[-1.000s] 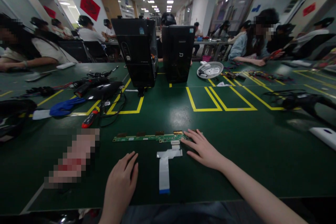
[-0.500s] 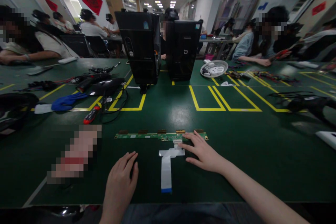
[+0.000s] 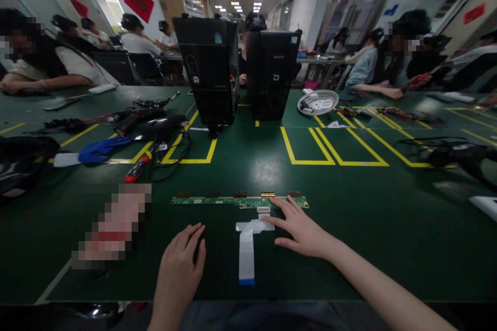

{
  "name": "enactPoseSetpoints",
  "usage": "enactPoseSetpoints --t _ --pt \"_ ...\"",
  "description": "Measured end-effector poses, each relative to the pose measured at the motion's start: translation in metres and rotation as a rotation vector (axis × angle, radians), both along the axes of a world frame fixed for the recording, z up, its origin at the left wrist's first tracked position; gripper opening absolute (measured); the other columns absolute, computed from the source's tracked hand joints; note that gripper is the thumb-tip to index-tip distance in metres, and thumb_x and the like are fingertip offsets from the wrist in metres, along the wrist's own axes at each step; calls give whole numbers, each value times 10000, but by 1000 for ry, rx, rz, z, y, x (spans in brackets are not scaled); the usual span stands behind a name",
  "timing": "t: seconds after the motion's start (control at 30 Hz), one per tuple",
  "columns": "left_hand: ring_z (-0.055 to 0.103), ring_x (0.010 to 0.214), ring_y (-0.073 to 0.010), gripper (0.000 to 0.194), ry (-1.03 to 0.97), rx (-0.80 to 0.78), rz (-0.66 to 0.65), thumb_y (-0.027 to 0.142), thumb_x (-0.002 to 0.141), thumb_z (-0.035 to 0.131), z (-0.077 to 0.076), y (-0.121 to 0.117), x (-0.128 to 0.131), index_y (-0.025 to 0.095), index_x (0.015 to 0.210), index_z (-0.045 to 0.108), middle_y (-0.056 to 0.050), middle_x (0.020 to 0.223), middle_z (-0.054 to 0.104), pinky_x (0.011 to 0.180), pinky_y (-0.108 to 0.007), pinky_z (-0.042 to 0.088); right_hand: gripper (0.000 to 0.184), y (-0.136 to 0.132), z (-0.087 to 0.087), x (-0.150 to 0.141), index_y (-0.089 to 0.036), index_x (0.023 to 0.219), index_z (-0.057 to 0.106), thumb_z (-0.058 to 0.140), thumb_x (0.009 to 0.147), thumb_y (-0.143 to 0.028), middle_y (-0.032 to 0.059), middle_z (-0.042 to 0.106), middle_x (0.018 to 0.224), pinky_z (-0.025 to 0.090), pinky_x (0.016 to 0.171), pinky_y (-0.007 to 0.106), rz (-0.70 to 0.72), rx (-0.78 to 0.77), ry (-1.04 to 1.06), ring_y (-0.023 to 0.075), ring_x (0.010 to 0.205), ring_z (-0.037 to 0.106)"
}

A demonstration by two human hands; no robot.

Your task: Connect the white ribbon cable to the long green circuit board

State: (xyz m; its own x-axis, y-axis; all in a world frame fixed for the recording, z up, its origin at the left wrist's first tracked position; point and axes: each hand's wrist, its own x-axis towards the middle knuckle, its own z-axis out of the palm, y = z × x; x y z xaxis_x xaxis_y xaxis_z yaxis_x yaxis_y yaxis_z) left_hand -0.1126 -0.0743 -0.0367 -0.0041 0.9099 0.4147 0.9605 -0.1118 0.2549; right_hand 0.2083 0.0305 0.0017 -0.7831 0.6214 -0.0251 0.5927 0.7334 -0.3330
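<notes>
A long, narrow green circuit board point(image 3: 217, 200) lies crosswise on the table, with brown-gold tabs along its far edge. From its white connector a white ribbon cable point(image 3: 246, 256) with a blue end runs toward me, bent partway. My right hand point(image 3: 298, 227) is spread over the board's right part; its fingertips reach the board and the cable near the connector. Whether they press down I cannot tell. To the left of the cable, apart from it, my left hand point(image 3: 182, 258) rests on the table, fingers stretched out and holding nothing.
Left lie a screwdriver point(image 3: 136, 169), a blue glove point(image 3: 101, 150), black cables and a blurred-out patch. Two black computer towers point(image 3: 209, 70) stand at the back. A white basket point(image 3: 318, 102) sits behind to the right, black cabling point(image 3: 462, 152) far right. Co-workers sit around.
My right forefinger has shifted slightly near the cable's connector end. The view has moved a little; board, cable and left hand otherwise stay in place.
</notes>
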Motion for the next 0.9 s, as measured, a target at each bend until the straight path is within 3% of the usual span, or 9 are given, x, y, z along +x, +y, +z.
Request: enactPoseSetpoints --t 0.23,0.4,0.67,0.9 --pt "605 1102 -290 331 -20 18 9 309 930 422 1 2 1 184 1146 640 -123 1162 662 945 -485 488 604 -6 5 5 -386 1463 350 452 906 -595 91 165 1581 93 1136 626 -23 4 -16 319 1449 139" --pt "596 1113 -286 342 -16 7 20 302 944 404 2 1 3 165 1164 627 -128 1172 657 943 -483 489 626 -17 -3 28 -380 1466 351 471 892 -601 99 227 1561 138 1124 645 -127 67 -45 332 1433 193" --pt "585 1137 -286 354 -12 -16 21 312 950 399 0 0 2 159 1177 623 -127 1197 645 954 -483 483 588 -37 -36 106 -354 1434 422 344 918 -624 136 342 1494 287 1063 647 -476 265 -146 343 1366 347" --pt "575 1152 -289 357 -19 -29 23 315 949 402 2 -1 3 162 1190 617 -124 1217 638 967 -490 471 741 -44 -59 182 -288 1404 485 146 890 -700 207 476 1334 395 954 627 -857 369 -245 375 1226 500"
